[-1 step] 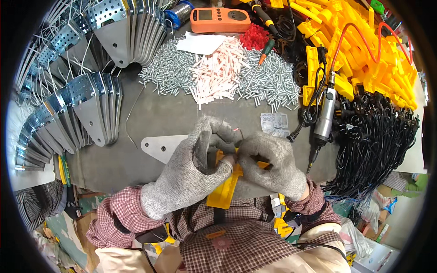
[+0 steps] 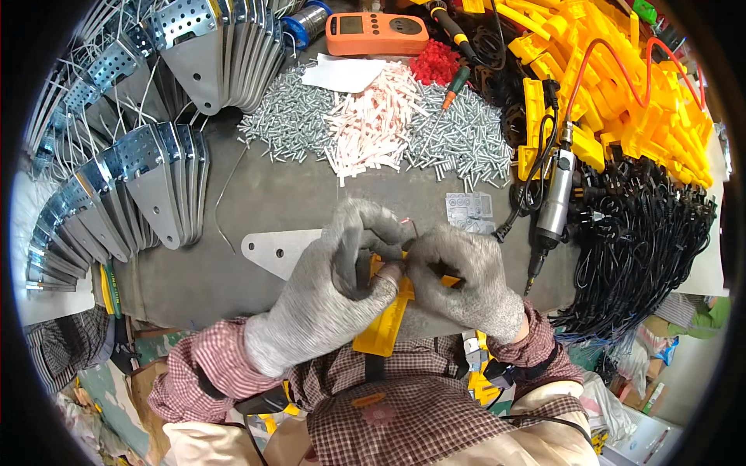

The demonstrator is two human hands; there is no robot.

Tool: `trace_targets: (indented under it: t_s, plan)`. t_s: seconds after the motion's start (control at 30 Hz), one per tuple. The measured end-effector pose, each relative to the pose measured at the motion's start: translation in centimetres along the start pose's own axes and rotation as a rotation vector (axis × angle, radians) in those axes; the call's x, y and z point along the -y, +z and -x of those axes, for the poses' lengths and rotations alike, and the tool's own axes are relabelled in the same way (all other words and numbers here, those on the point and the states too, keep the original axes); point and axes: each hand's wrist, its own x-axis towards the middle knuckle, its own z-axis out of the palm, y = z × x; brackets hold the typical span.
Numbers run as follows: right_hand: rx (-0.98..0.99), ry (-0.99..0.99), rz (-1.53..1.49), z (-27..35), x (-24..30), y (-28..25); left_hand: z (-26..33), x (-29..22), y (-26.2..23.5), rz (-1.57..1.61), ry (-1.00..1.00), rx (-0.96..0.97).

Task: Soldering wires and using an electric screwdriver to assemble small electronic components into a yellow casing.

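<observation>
Both my hands wear grey knit gloves and meet over the near side of the table. My left hand [image 2: 322,291] is closed round a yellow plastic part [image 2: 379,330], with the thumb pressed on its upper end. My right hand [image 2: 470,279] is pinched at that same end, its fingertips against the left thumb; what lies between them is hidden. A thin wire with a pinkish tip [image 2: 406,221] sticks up between the two hands. Partly beneath my left hand lies a flat grey metal plate [image 2: 268,250] with holes.
Screws [image 2: 291,116], pale sleeves [image 2: 369,116] and red bits [image 2: 435,64] lie heaped beyond my hands. A screwdriver [image 2: 457,87] rests on them. Metal brackets [image 2: 155,186] stand at left. A power driver [image 2: 556,198], black cables [image 2: 629,241] and yellow parts [image 2: 614,85] crowd the right.
My left wrist has shifted very slightly to the right. The grip of both hands looks the same.
</observation>
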Motion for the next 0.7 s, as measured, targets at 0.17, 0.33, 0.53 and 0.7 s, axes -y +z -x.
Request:
trace_targets:
  t_s: [0.17, 0.33, 0.53, 0.7]
  plan:
    - [-0.046, 0.072, -0.034, -0.6, 1.3, 0.5, 0.4, 1.6, 0.4, -0.467, 0.531, -0.162]
    - [-0.064, -0.06, 0.154, 0.2, 1.3, 0.1, 0.3, 0.4, 0.4, -0.65, 0.306, -0.007]
    - [0.203, 0.144, 0.204, -0.6, 1.2, -0.3, 0.0, 1.6, 0.3, -0.59, 0.429, -0.049]
    - [0.066, -0.148, 0.33, -0.5, 1.0, -1.0, -1.2, 0.2, -0.5, -0.326, 0.131, -0.017]
